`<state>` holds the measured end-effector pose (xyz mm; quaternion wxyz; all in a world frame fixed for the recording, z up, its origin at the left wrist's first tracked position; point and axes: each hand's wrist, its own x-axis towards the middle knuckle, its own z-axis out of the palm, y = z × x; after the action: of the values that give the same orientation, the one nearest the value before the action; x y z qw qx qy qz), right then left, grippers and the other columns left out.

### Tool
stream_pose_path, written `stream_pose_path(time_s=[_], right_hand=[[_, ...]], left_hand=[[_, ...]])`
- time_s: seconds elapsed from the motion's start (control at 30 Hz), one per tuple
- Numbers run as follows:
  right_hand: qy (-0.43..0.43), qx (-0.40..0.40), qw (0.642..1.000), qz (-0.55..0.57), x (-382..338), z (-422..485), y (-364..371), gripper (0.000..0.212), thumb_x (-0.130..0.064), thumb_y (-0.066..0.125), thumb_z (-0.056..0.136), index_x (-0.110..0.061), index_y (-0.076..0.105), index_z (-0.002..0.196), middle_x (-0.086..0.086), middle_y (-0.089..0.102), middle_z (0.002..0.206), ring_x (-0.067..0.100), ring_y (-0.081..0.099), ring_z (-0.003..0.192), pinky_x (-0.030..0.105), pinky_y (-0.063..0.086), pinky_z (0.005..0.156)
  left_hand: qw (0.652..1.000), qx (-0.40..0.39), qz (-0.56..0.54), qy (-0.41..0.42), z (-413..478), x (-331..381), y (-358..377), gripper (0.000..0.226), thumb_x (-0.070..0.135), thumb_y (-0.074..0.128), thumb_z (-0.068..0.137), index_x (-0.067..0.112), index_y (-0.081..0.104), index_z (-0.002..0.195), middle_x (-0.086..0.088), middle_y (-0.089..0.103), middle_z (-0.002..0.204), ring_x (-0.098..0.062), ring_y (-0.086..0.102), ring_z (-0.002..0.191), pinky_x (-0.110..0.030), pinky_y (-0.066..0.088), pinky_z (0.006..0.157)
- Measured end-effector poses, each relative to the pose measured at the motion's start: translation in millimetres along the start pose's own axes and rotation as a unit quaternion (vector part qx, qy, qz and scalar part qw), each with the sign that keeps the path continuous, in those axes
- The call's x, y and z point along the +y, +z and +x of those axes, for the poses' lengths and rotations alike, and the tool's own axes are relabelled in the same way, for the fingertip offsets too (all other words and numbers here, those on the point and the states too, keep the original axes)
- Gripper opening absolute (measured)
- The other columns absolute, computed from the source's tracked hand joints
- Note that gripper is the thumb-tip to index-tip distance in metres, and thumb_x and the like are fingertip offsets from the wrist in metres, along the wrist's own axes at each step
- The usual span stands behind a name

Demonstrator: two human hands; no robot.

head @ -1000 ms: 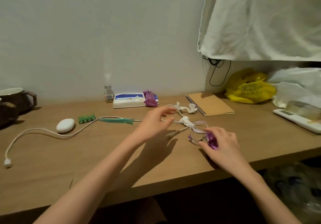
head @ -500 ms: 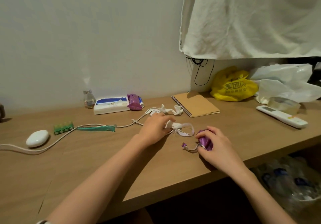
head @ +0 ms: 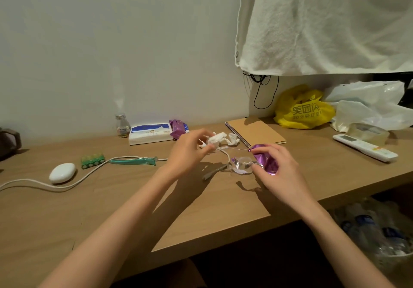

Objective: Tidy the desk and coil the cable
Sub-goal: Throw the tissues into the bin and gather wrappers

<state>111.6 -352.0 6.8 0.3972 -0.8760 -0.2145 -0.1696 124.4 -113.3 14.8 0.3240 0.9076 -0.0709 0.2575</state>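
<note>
The left hand [head: 190, 153] pinches a crumpled tissue [head: 215, 139] above the table [head: 201, 209]. Just beside it, the right hand [head: 279, 169] curls its fingers around a purple wrapper [head: 264, 157]. The white cable [head: 89, 172] trails across the table, well out beyond the left hand.

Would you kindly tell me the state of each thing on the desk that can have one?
left hand, pinches the crumpled tissue
right hand, grips the purple wrapper
cable, uncoiled, lying on the desk
notebook, closed, lying flat
small bottle, upright, capped
</note>
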Motion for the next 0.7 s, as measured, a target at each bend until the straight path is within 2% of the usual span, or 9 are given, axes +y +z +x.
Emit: stream_pose_path(time_s=[0.17, 0.3, 0.4, 0.47, 0.53, 0.6, 0.7], right_hand=[[-0.032, -0.009, 0.999, 0.021, -23, 1, 6, 0.032, -0.028, 0.067, 0.085, -0.031, 0.062, 0.116, -0.01, 0.047, 0.13, -0.002, 0.043, 0.107, 0.001, 0.03, 0.077], [-0.066, -0.04, 0.994, 0.079, -46, -3, 17, 0.031, -0.027, 0.068, 0.085, -0.035, 0.061, 0.114, -0.01, 0.048, 0.133, -0.008, 0.043, 0.112, 0.0, 0.033, 0.083], [-0.105, -0.069, 0.984, 0.127, -68, -9, 28, 0.032, -0.029, 0.068, 0.084, -0.035, 0.063, 0.115, -0.014, 0.047, 0.134, -0.002, 0.042, 0.124, 0.019, 0.04, 0.099], [-0.13, -0.095, 0.976, 0.147, -88, -15, 38, 0.033, -0.031, 0.068, 0.084, -0.035, 0.062, 0.116, -0.016, 0.045, 0.133, 0.0, 0.042, 0.124, 0.029, 0.043, 0.103], [-0.16, -0.123, 0.964, 0.172, -110, -22, 50, 0.034, -0.033, 0.069, 0.083, -0.037, 0.061, 0.116, -0.017, 0.044, 0.129, -0.003, 0.043, 0.122, 0.034, 0.046, 0.102], [-0.192, -0.153, 0.95, 0.193, -132, -32, 62, 0.034, -0.032, 0.069, 0.083, -0.034, 0.062, 0.116, -0.016, 0.045, 0.127, -0.004, 0.042, 0.122, 0.031, 0.046, 0.102], [-0.235, -0.211, 0.922, 0.225, -165, -51, 82, 0.035, -0.028, 0.07, 0.084, -0.028, 0.062, 0.118, -0.007, 0.046, 0.128, -0.003, 0.044, 0.121, 0.021, 0.048, 0.096]], left_hand=[[0.999, 0.03, -0.015, -0.008, -15, 9, -36, 0.025, 0.03, 0.067, 0.085, 0.024, 0.066, 0.109, 0.008, 0.066, 0.092, 0.0, 0.06, 0.082, -0.018, 0.05, 0.071], [0.997, 0.071, -0.025, -0.018, -41, 12, -71, 0.025, 0.032, 0.066, 0.085, 0.024, 0.067, 0.109, 0.007, 0.068, 0.091, -0.003, 0.062, 0.083, -0.024, 0.053, 0.073], [0.995, 0.094, -0.026, -0.027, -73, 14, -103, 0.025, 0.03, 0.065, 0.086, 0.025, 0.066, 0.111, 0.012, 0.065, 0.086, -0.004, 0.063, 0.082, -0.026, 0.055, 0.073], [0.993, 0.108, -0.022, -0.031, -98, 14, -125, 0.024, 0.028, 0.065, 0.086, 0.029, 0.064, 0.11, 0.012, 0.065, 0.086, -0.006, 0.064, 0.081, -0.027, 0.056, 0.073], [0.992, 0.117, -0.003, -0.041, -127, 14, -148, 0.027, 0.029, 0.064, 0.086, 0.034, 0.061, 0.112, 0.012, 0.066, 0.09, -0.006, 0.065, 0.084, -0.024, 0.056, 0.073], [0.99, 0.128, 0.017, -0.063, -156, 14, -169, 0.028, 0.031, 0.063, 0.085, 0.034, 0.059, 0.112, 0.016, 0.064, 0.092, -0.003, 0.063, 0.087, -0.016, 0.054, 0.07], [0.981, 0.155, 0.042, -0.112, -202, 13, -197, 0.03, 0.03, 0.063, 0.084, 0.03, 0.061, 0.113, 0.015, 0.064, 0.095, -0.001, 0.062, 0.087, -0.011, 0.05, 0.067]])
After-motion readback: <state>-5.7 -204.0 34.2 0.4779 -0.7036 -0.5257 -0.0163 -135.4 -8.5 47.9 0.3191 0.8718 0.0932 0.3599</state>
